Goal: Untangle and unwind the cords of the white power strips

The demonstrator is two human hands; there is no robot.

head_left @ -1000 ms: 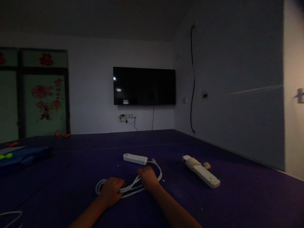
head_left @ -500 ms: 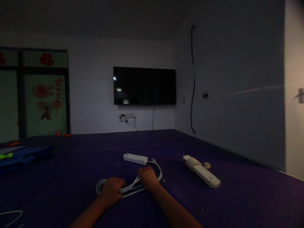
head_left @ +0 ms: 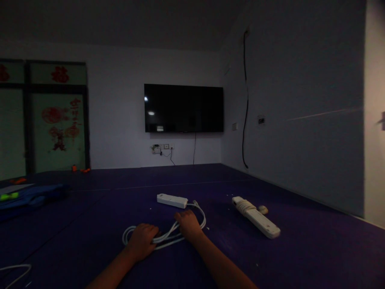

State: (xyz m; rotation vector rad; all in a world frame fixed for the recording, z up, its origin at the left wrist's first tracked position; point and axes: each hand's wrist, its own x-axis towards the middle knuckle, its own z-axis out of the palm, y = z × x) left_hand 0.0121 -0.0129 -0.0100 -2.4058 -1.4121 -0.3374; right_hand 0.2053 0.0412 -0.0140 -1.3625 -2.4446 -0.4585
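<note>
A white cable (head_left: 168,237) lies in loose loops on the purple surface (head_left: 99,224). My left hand (head_left: 142,239) is closed around the bundled loops near their left end. Farther right, my right hand (head_left: 188,224) grips the same loops, with its fingers curled over them. From the bundle, the cable bends round to a white power strip (head_left: 172,200) lying just beyond my right hand. To the right rests a second white power strip (head_left: 263,224), its own cord (head_left: 245,206) wound around one end and its plug (head_left: 263,209) beside it.
Blue cloth (head_left: 39,196) with a yellow-green item (head_left: 9,196) lies at the left. A white cord (head_left: 18,273) shows at the lower left corner. Small orange objects (head_left: 86,170) sit at the far edge. A wall (head_left: 300,152) borders the right side; a television (head_left: 184,108) hangs ahead.
Both hands keep their grip on the cable in nearly the same place. The whole view has shifted very slightly; nothing else visibly differs.
</note>
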